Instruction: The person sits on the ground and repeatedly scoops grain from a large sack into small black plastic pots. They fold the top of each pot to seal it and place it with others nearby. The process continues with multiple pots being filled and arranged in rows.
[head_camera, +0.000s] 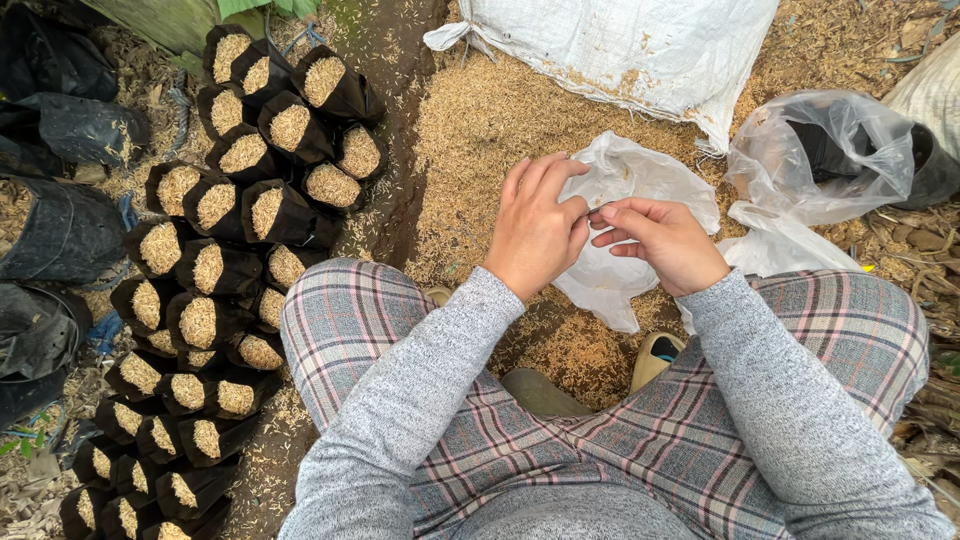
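Pinching is the whole game here: your left hand (535, 235) and right hand (665, 242) meet fingertip to fingertip in the middle of the frame, both closed on a small dark sliver of something right at the edge of the thin white plastic bag (625, 235). It's too small to tell exactly what that sliver is, could be a flattened black grow bag, could be part of the plastic.

My read on handling: that white film is super light and floppy, with zero stiffness, and probably a bit slick, so a fingertip pinch near the rim is the way to hold it rather than a full-hand grab. It'll crumple and slide if you squeeze the middle. It looks like it could tear easily if you yank it.

Moving outward, the bag drapes over the heap of rice husk (490, 120) in front of your knees. Right of it, toward the upper right of the frame, sits a clear plastic bag (840, 150) with something dark inside. A big white woven sack (640, 50) lies along the top edge. Down the left side runs a packed cluster of small black bags filled with husk (215, 270), standing upright and touching each other. Those look soft-walled too.
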